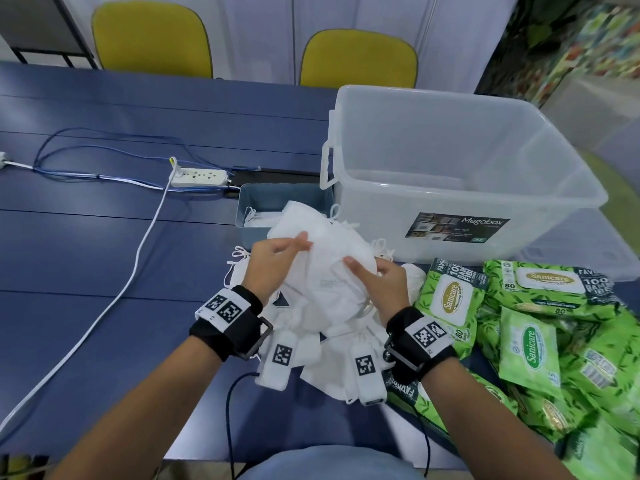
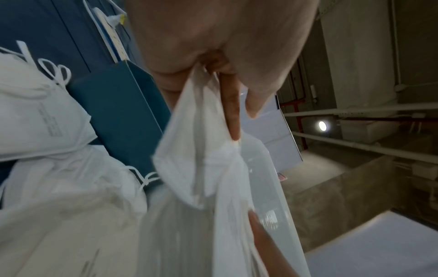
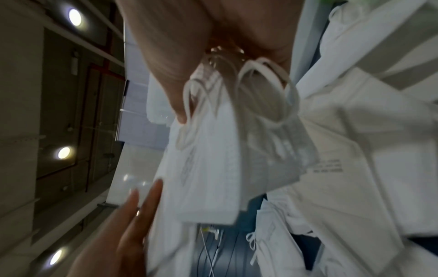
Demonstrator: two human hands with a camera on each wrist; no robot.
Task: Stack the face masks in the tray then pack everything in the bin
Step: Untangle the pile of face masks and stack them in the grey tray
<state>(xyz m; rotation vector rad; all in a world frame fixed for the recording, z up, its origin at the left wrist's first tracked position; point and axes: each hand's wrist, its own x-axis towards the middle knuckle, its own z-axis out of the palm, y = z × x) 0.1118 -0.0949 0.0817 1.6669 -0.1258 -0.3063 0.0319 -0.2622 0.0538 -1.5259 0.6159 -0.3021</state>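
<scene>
Above blue table [image 1: 104, 237], face masks [image 1: 322, 268] between both hands' fingers [image 1: 294, 242].

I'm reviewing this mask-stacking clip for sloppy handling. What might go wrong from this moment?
The ear loops hang loose from the bunch of masks both hands grip, so they may snag the loose masks below. The bunch looks uneven and wider than the narrow tray, so it may land crooked or spill over.

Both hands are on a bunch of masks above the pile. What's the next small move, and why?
Probably carry the held masks forward and lay them in the blue tray: left hand and right hand both grip them, and the tray already holds some masks just ahead.
</scene>
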